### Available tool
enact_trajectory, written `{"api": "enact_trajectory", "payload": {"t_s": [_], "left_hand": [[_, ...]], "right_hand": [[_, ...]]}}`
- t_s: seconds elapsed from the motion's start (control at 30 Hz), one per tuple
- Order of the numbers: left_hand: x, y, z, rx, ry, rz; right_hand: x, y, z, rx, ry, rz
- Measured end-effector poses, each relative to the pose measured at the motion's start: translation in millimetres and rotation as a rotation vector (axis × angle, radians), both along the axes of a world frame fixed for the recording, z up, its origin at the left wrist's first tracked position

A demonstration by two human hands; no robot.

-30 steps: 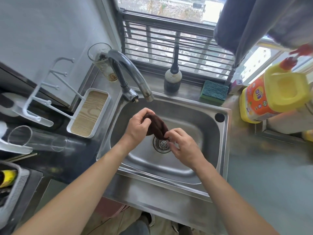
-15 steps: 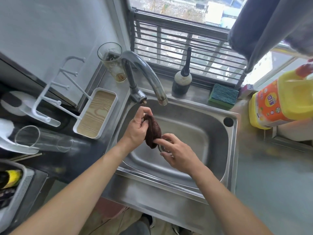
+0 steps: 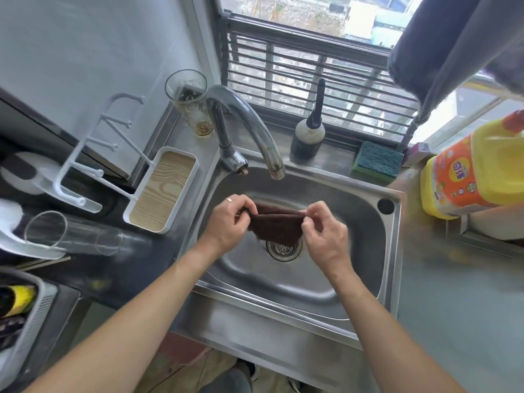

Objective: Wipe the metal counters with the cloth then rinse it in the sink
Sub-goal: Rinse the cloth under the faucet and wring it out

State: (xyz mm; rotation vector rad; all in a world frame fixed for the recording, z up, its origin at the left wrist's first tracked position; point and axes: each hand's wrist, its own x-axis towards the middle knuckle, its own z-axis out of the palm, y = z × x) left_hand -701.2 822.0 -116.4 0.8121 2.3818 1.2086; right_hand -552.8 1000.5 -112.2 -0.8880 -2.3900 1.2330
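We have both sets of fingers curled tight on the top edge of the cloth (image 3: 273, 226), thumb against forefinger on each side. Our left hand (image 3: 228, 224) pinches the left corner (a ring shows on one finger), our right hand (image 3: 324, 234) pinches the right corner, and the dark brown cloth is stretched between them, folded along the top and hanging down. It hangs in the air over the sink (image 3: 354, 236), its lower edge just above the drain strainer (image 3: 283, 249), not touching the basin as far as we can tell. The faucet (image 3: 249, 129) arcs over the back of the basin, its spout just beyond the cloth, no water visible from it. Out along the back ledge stand a tall glass (image 3: 190, 103) to the left of the faucet, a dark dispenser bottle (image 3: 309, 131) to the right, then a green-and-blue sponge (image 3: 378, 161). A big yellow detergent jug (image 3: 476, 171) sits at the sink's right, on the metal counter (image 3: 453, 293). On the left a white rack (image 3: 119, 165) with a wood-grain tray, a clear glass (image 3: 71, 234) lying on its side nearby.
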Motion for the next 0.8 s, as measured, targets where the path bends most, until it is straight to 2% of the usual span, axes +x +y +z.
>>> {"api": "enact_trajectory", "payload": {"t_s": [0.07, 0.2, 0.27, 0.4, 0.47, 0.53, 0.6, 0.67, 0.8], "left_hand": [[7, 4, 7, 0.014, -0.046, -0.029], [6, 17, 9, 0.154, -0.318, 0.138], [4, 26, 10, 0.196, -0.360, 0.193], [9, 40, 8, -0.041, -0.255, 0.200], [11, 41, 4, -0.161, -0.407, 0.166], [14, 38, 2, -0.265, -0.603, 0.028], [17, 32, 0, -0.413, -0.667, -0.163], [21, 29, 2, -0.535, -0.637, -0.307], [31, 34, -3, -0.675, -0.337, -0.448]], "right_hand": [[-4, 2, 6, -0.051, 0.011, 0.001], [-6, 7, 10, -0.103, 0.036, 0.008], [-6, 10, 12, -0.134, 0.043, -0.022], [2, 15, -7, -0.259, -0.120, -0.069], [7, 14, -17, -0.441, -0.204, -0.106], [12, 15, -20, -0.723, -0.229, -0.124], [19, 16, -21, -0.804, -0.300, -0.024], [28, 17, -21, -0.704, -0.395, 0.133], [36, 14, -25, -0.607, -0.486, 0.319]]}}
